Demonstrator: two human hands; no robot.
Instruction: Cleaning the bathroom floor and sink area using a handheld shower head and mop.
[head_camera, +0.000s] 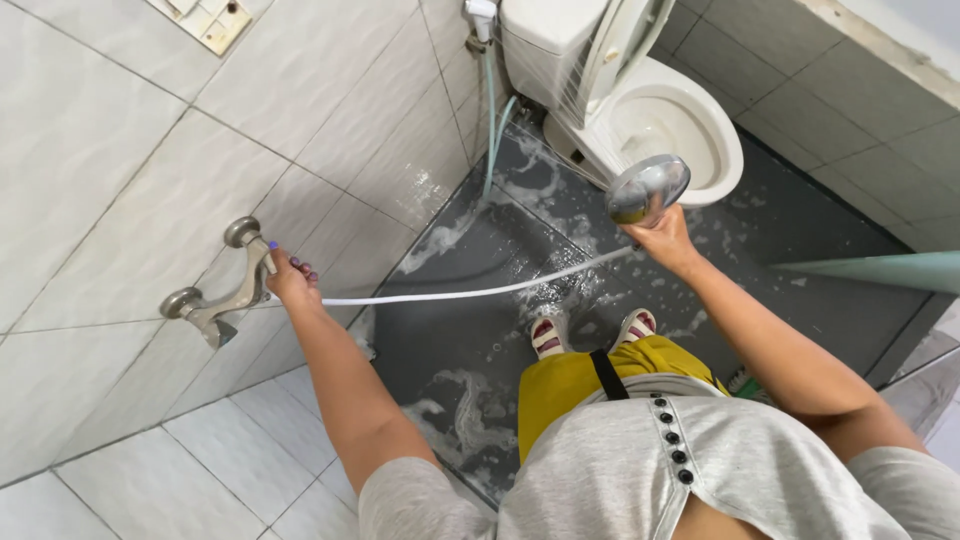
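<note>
Hands apart: left hand (293, 280) grips the wall tap (222, 290) at 9 o'clock; right hand (665, 240) clamps the shower head (648, 188), spraying the toilet (650, 110) at 1 o'clock. Suds remain on the dark floor (800, 300); rinsing looks partway done.

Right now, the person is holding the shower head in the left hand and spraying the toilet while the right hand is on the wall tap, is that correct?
Not quite: the hands are swapped. In the head view the right hand holds the shower head, spraying the toilet, while the left hand is on the wall tap.
</note>
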